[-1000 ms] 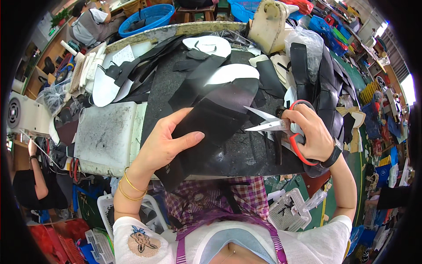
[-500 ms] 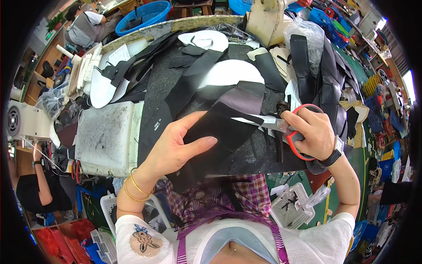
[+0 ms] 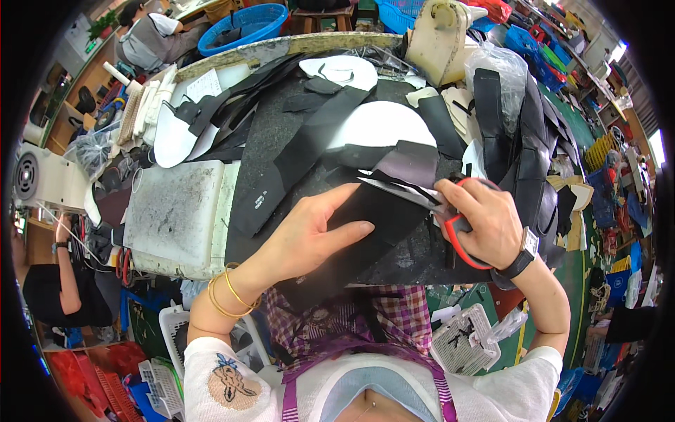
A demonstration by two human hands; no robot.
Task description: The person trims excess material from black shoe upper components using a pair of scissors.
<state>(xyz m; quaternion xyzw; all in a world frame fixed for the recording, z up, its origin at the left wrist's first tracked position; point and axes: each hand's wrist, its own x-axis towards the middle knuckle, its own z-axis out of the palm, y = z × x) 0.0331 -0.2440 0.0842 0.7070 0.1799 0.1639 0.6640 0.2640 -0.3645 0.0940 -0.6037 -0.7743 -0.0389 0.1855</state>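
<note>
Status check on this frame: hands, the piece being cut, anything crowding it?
Left hand flat on black sheet. Right hand grips red-handled scissors, blades in sheet's edge. Black offcuts heaped beyond.

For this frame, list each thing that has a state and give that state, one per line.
Left hand: flat, fingers spread, pressing on the black sheet.
Right hand: closed around the scissors' handles.
Scissors: red-handled, blades in the sheet's edge.
Black sheet: lying over the table edge, partly cut.
Blue basket: upright, holding items.
Plastic bag: filled, upright.
</note>
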